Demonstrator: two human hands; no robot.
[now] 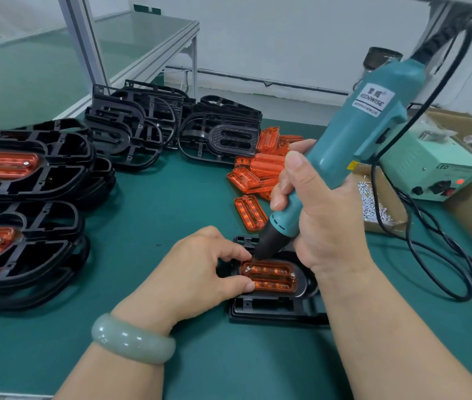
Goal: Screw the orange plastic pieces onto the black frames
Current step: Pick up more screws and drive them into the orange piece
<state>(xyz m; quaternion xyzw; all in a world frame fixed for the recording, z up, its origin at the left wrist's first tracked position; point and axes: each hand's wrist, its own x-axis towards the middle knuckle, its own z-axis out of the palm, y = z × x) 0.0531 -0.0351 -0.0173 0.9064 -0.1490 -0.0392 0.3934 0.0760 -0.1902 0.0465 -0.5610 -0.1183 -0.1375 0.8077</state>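
The right hand (324,215) wraps its fingers (292,168) round the driver (373,134), bit on a screw (247,268) of the orange piece (272,277). The left hand (200,267) pinches that piece with its fingers (234,251) beside the screw. If tilted, the bit could slip onto them.

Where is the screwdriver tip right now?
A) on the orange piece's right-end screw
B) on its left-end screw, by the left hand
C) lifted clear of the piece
B: the electric screwdriver has its tip on the tilted screw at the left end of the orange piece, beside the left hand.
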